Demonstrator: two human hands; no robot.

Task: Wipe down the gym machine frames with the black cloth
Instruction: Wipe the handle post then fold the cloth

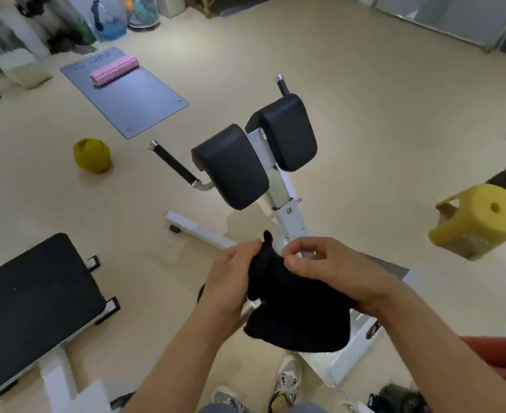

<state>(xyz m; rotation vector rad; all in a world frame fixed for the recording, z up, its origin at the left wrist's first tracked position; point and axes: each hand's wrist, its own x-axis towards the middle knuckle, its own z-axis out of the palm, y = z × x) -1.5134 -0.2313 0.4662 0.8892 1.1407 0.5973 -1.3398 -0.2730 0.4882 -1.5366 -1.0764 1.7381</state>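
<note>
Person's two hands hold the black cloth (299, 308) bunched in front of the white machine frame (290, 222), low on its upright post and below the two black cushions (230, 165). The left hand (230, 278) grips the cloth's left edge, fingers curled round it. The right hand (320, 263) pinches the top edge betw. thumb and forefinger. Most of the cloth hangs under the right wrist, hiding part of the frame's base. Contact w/ the frame cannot be told. Left of frame: black bench (34, 290), grey mat (132, 99) w/ pink roller (115, 69). Right of frame: yellow stool (478, 219), tilted.
</note>
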